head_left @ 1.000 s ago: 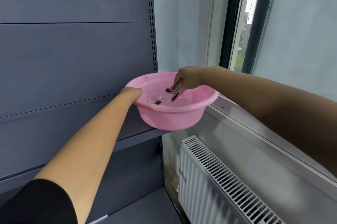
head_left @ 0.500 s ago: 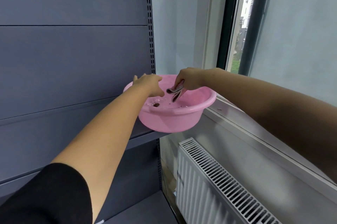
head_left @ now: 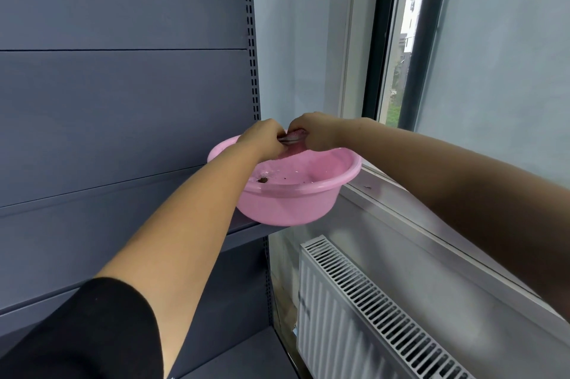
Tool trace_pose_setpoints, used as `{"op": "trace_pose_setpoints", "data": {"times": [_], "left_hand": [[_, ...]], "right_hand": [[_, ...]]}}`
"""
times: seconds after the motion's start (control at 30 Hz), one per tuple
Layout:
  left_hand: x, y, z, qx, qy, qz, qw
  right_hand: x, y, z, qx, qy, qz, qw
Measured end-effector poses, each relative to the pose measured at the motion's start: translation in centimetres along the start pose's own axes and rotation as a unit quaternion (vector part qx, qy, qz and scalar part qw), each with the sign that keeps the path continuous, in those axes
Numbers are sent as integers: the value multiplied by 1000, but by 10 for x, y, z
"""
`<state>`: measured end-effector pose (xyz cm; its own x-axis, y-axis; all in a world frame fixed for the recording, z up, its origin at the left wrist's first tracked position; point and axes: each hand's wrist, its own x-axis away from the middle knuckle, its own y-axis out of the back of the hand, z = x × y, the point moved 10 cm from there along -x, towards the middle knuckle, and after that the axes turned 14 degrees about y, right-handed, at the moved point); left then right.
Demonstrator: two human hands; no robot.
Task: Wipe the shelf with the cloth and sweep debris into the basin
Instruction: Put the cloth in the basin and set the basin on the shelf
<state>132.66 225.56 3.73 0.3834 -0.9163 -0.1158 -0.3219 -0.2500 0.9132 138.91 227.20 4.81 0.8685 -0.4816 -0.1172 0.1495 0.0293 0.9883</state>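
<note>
Colours of the basin, cloth and surroundings at the shelving unit.

The plastic basin (head_left: 290, 202) was pink, with dark brown debris specks (head_left: 263, 180) inside. The cloth (head_left: 293, 139) showed pink and grey. The shelf (head_left: 92, 218) and back panels were slate grey-blue; the radiator (head_left: 354, 317) was white, the sleeve (head_left: 86, 335) black, and the window frame (head_left: 374, 39) dark.

- The pink basin (head_left: 287, 196) fills the grey shelf's (head_left: 123, 193) right end, overhanging its edge.
- Slotted upright (head_left: 253, 54) stands behind; window sill (head_left: 401, 193) touches its right rim.
- Radiator (head_left: 370, 310) stands below.
</note>
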Motion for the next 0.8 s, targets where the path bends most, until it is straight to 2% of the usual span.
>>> {"op": "trace_pose_setpoints", "data": {"times": [0.1, 0.3, 0.63, 0.8], "left_hand": [[8, 8, -1, -98, -16, -40, 994], [31, 12, -14, -258, -79, -98, 958], [62, -4, -4, -305, -91, -98, 943], [72, 2, -1, -318, -93, -114, 937]], "right_hand": [[6, 0, 3, 3, 3, 1, 1000], [18, -5, 16, 28, 5, 18, 999], [39, -32, 32, 70, 25, 45, 996], [44, -29, 38, 75, 33, 21, 996]]}}
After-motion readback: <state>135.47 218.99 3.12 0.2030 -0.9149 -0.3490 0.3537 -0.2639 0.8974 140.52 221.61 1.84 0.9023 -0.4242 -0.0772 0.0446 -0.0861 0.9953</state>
